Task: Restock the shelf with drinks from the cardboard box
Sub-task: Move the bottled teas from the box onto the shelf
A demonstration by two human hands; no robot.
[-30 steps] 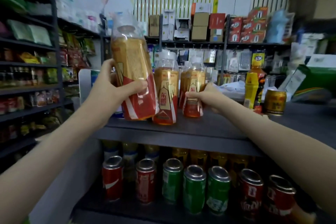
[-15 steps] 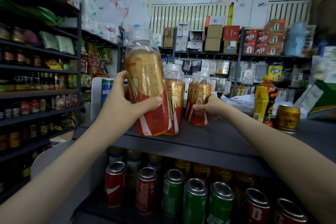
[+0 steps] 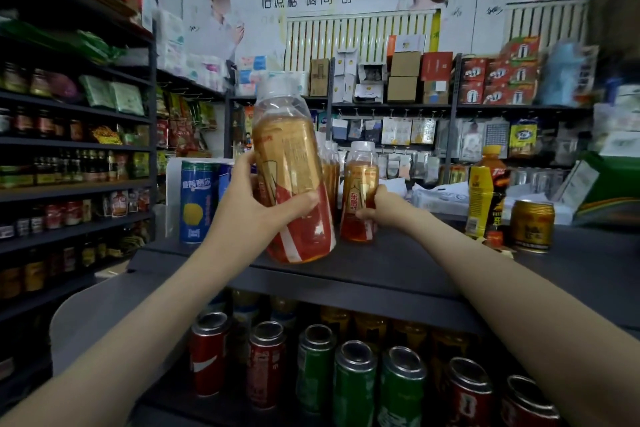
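A large bottle [image 3: 292, 180] is being gripped upright by the left hand [image 3: 258, 210] at the shelf [image 3: 398, 260] edge, while a smaller bottle [image 3: 358, 192], standing farther back, is being clasped by the right hand [image 3: 379, 208].

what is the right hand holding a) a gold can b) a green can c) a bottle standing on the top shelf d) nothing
c: the right hand curls around the lower part of an amber bottle that stands upright on the dark shelf.
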